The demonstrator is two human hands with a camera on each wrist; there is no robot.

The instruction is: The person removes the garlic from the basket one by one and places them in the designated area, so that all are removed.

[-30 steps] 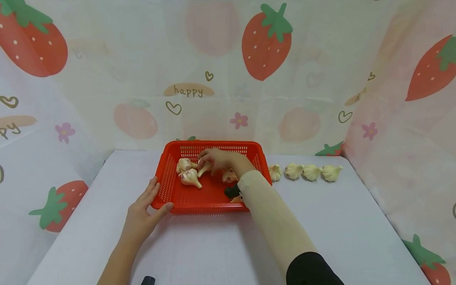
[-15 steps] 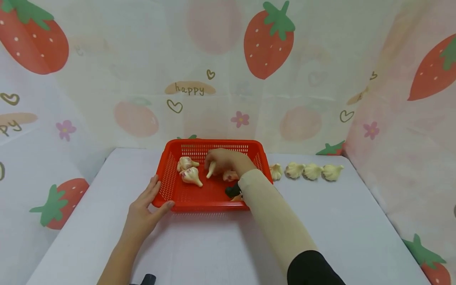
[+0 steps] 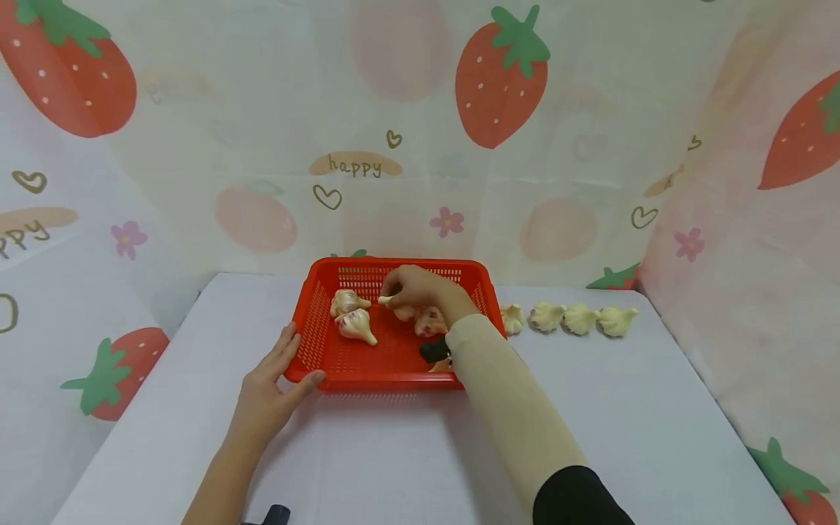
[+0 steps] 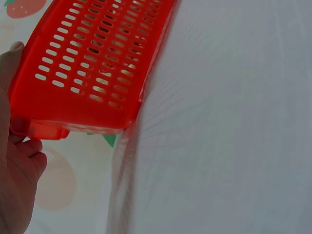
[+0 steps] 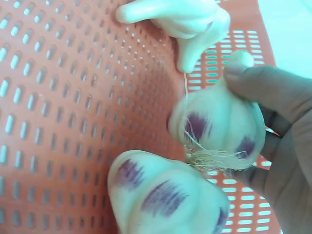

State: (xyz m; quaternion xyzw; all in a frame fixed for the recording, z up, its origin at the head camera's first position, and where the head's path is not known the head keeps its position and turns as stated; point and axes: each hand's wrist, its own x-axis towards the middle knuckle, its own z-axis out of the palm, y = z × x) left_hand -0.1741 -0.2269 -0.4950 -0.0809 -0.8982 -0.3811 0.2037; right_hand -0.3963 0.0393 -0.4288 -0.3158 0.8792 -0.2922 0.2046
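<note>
A red plastic basket (image 3: 394, 382) with slotted walls stands on the white table. My left hand (image 3: 265, 390) grips its left end, thumb at the front corner; in the left wrist view the fingers (image 4: 36, 158) curl round the rim. Inside the basket, my right hand (image 3: 420, 286) holds a purple-streaked garlic bulb (image 5: 219, 122), the thumb pressed on its stem. Two garlic bulbs (image 3: 356, 324) lie together at the basket's left. Another bulb (image 3: 431, 322) is beside the right hand, and in the right wrist view a bulb (image 5: 165, 195) sits close below the held one.
Right of the basket, several paler garlic bulbs (image 3: 580, 319) form a row on the white table (image 3: 630, 408). A strawberry-print curtain (image 3: 262, 146) hangs behind and along both sides. A black device (image 3: 433, 351) at the right wrist overlaps the basket's front right.
My right hand has moved slightly right, away from the two bulbs at the left, with the garlic bulb in it; the stem now points left. The left hand stays on the basket.
</note>
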